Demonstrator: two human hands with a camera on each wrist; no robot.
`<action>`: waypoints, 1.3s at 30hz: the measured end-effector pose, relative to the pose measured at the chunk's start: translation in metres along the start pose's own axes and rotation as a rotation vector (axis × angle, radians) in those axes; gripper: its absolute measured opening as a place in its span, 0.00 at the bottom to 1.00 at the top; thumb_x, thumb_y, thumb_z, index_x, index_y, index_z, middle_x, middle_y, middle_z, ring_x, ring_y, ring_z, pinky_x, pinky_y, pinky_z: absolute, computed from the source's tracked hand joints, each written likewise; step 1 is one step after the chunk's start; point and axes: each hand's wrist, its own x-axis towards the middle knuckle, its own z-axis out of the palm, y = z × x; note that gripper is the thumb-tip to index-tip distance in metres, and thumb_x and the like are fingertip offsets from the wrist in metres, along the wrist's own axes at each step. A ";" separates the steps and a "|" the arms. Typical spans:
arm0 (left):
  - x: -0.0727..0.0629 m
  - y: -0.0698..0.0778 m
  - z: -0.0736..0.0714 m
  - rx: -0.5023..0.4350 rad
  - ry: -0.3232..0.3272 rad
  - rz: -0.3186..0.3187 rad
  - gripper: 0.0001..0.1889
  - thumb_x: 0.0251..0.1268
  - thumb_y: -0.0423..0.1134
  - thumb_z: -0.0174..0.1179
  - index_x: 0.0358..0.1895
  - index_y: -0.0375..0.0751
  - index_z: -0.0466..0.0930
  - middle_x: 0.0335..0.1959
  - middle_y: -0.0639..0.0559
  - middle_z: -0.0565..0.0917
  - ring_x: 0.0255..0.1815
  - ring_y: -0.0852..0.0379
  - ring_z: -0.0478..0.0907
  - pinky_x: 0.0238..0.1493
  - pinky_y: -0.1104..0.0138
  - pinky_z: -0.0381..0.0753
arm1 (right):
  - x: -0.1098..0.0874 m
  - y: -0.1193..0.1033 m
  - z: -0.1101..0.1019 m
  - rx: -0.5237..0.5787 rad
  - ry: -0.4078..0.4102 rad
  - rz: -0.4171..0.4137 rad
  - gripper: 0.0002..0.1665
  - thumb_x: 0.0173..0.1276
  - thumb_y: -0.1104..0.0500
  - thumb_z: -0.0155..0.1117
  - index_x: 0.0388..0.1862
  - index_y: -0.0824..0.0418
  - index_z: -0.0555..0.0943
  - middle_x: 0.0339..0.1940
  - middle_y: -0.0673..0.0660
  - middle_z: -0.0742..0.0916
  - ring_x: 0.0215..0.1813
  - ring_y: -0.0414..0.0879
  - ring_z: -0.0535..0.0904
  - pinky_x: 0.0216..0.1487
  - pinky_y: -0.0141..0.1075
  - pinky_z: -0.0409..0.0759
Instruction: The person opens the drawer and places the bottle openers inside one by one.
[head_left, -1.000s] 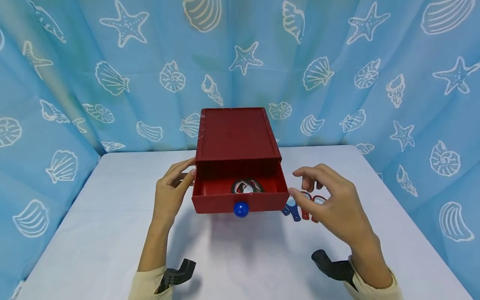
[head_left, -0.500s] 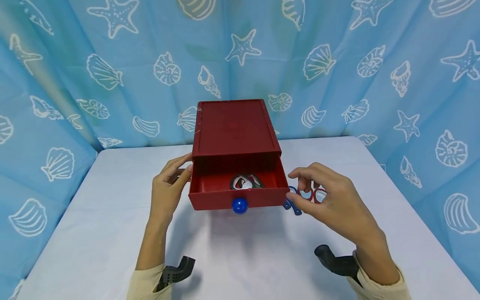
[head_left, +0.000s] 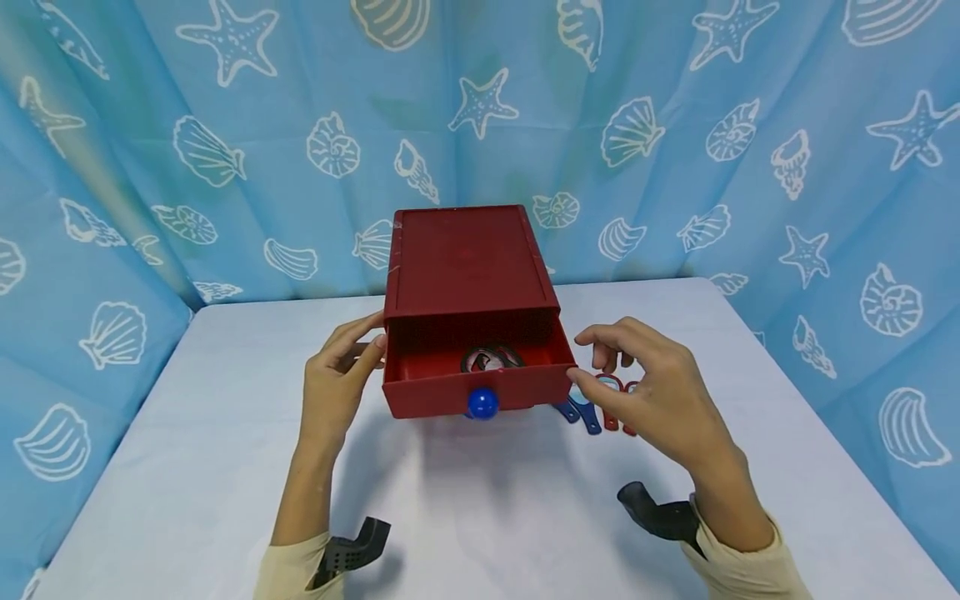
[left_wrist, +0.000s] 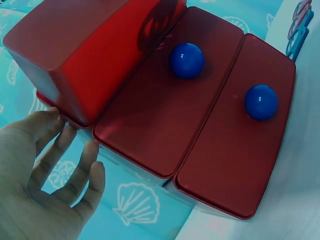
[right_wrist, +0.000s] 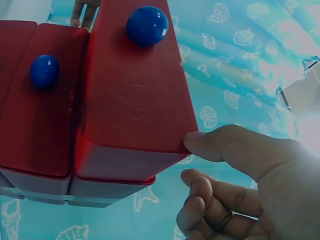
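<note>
A dark red drawer cabinet (head_left: pixel 468 262) stands on the table, its top drawer (head_left: pixel 442 392) pulled part way out, with a blue knob (head_left: pixel 482 403) on the front. Inside the drawer lie black-rimmed round things (head_left: pixel 491 358), partly hidden by its front. My left hand (head_left: pixel 330 387) rests its fingertips at the cabinet's left side; in the left wrist view its fingers (left_wrist: pixel 75 180) are spread beside the top drawer's opening. On the other side my right hand (head_left: pixel 652 387) touches the drawer's front right corner with the thumb (right_wrist: pixel 210 142), the other fingers loosely bent below and apart from it.
Several small magnifying glasses (head_left: pixel 588 417), blue and red, lie right of the cabinet, partly behind my right hand. Two lower drawers (left_wrist: pixel 220 125) with blue knobs are closed. A blue shell-patterned curtain (head_left: pixel 300 167) hangs behind the white table (head_left: pixel 225 433).
The top drawer has slid slightly inward, and a lower knob now shows beneath its knob. My right thumb has followed the drawer's corner. The left hand stays at the cabinet's side.
</note>
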 end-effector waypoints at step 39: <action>0.000 0.005 0.000 0.004 0.004 -0.003 0.19 0.72 0.37 0.61 0.65 0.44 0.80 0.60 0.53 0.79 0.43 0.55 0.81 0.48 0.68 0.83 | 0.017 0.021 0.029 0.028 0.154 0.043 0.22 0.54 0.63 0.81 0.48 0.61 0.85 0.31 0.49 0.79 0.39 0.40 0.73 0.37 0.28 0.71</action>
